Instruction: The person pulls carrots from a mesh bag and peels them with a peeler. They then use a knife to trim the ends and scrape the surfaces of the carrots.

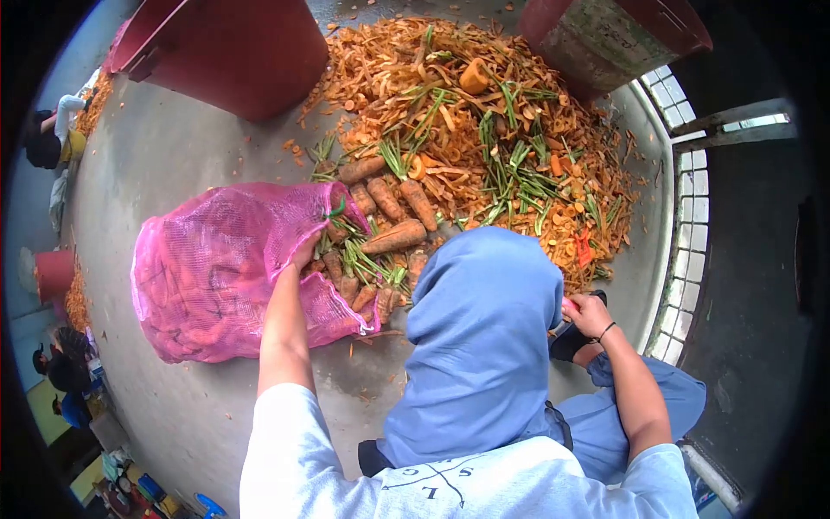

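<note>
A pink mesh sack (207, 259) full of carrots lies on its side at the left, its mouth facing right. My left hand (303, 254) reaches in at the mouth; its fingers are hidden by the mesh. Beside the mouth, unpeeled carrots (395, 237) with cut green stalks have spilled onto the floor. My right hand (590, 314) is closed on a pink handle (568, 304) near my right foot; the rest of that tool is hidden behind my blue head covering (484, 320).
A large heap of orange peelings (372, 73) and green stalks spreads ahead, with a peeled carrot piece (474, 76) on top. Two red tubs (242, 52) stand behind it. White tiled edging (687, 225) runs along the right. Other people (65, 372) are at the far left.
</note>
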### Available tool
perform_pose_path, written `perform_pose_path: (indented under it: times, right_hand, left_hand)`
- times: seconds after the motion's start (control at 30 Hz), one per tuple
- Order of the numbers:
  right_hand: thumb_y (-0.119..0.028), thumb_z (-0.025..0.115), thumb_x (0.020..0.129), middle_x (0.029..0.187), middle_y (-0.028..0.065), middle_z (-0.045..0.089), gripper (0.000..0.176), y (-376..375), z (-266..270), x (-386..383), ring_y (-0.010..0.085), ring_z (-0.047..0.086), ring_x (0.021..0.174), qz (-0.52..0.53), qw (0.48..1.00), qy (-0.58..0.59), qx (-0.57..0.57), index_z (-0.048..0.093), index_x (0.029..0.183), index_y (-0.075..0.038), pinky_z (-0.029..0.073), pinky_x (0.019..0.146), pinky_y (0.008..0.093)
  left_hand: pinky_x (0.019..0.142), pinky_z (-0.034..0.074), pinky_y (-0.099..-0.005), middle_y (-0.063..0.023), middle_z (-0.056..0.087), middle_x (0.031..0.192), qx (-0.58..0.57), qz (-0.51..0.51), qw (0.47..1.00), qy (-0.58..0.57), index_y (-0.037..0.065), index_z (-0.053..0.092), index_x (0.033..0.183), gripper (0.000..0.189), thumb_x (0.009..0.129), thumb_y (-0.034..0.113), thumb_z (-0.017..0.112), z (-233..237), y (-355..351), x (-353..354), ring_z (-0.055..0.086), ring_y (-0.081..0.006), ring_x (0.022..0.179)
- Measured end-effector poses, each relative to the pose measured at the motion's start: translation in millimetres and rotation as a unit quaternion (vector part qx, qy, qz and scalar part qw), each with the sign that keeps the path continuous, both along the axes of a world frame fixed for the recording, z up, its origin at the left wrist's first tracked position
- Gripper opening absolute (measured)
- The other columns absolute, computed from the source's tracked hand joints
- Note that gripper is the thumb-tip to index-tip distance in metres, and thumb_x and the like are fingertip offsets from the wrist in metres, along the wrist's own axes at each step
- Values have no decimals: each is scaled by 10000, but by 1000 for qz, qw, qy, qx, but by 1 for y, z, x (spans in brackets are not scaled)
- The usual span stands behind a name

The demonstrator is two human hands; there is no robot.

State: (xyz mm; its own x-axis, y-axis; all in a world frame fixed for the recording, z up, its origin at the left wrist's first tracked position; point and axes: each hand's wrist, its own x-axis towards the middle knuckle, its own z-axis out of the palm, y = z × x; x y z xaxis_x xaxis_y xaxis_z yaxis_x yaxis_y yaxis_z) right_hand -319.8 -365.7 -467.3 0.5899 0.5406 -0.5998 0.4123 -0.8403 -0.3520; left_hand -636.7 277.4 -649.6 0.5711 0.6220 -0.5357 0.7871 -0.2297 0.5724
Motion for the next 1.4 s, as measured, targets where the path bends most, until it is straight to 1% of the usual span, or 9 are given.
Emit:
perform_pose_path:
  times: [0.1,0.2,0.4,0.67,0.83,0.93,1.07,1.27,1.4]
  right_hand:
    - [-400,707,928,871,211,710,360,-3,-7,-3,407,684,841,8,1000,14,-7,722,953,-41,523,743,492]
    - [-434,694,936,912,203,721,372,-5,-8,-2,405,689,862,8,1000,24,-16,729,995,-68,528,752,494]
    - [-483,722,910,921,180,738,404,-10,-48,3,383,704,905,33,997,53,-55,746,1049,-105,538,784,486]
    - [-416,732,890,1003,187,738,353,-9,-91,13,380,695,1013,-26,996,85,-32,744,1064,-110,536,877,475]
    - [-243,684,905,959,231,667,231,-13,-116,64,422,640,917,-257,933,-238,81,651,1005,-38,506,801,535]
    - [-321,725,918,1317,256,642,635,-13,-135,93,424,604,1227,-229,956,-183,-21,529,1418,19,493,1045,475]
    - [-364,722,940,1113,203,697,548,16,-115,110,372,667,1049,-215,963,-64,-151,552,1297,15,533,908,509]
    - [-374,776,886,976,178,703,398,4,-85,111,341,677,938,-266,962,-46,-45,673,1045,-24,523,819,486]
    - [-379,800,862,938,179,698,387,-16,-26,135,335,678,916,-221,975,-20,4,692,981,-26,514,797,485]
  left_hand:
    - [1130,387,-373,-138,615,1413,-176,93,979,35,66,547,1474,700,982,561,598,22,-15,15,559,-280,1300]
    - [1156,378,-444,-239,527,1499,26,-29,987,154,89,480,1516,861,921,708,548,74,-41,33,483,-400,1407]
    - [1064,442,-509,-308,604,1340,231,-84,966,77,-14,484,1417,793,909,580,621,34,-66,14,596,-464,1225]
    - [1024,477,-495,-303,621,1307,197,-36,977,71,-29,480,1408,744,880,438,718,32,-59,-7,613,-449,1207]
    - [1002,493,-480,-300,641,1270,189,-45,980,38,-55,511,1380,714,847,337,780,113,-102,26,631,-432,1184]
    - [932,552,-391,-174,696,1237,-160,122,976,-80,-34,547,1372,558,925,236,745,121,-109,16,698,-285,1091]
    - [848,601,-411,-176,690,1237,-473,272,781,-305,33,489,1455,622,939,276,737,150,-136,10,697,-265,1063]
    - [1065,509,-393,-158,628,1356,-492,157,751,-411,2,447,1492,728,862,138,787,236,-159,110,644,-259,1191]
    - [1003,561,-441,-147,617,1354,-477,25,787,-391,10,467,1469,680,844,20,736,301,-151,209,641,-282,1190]
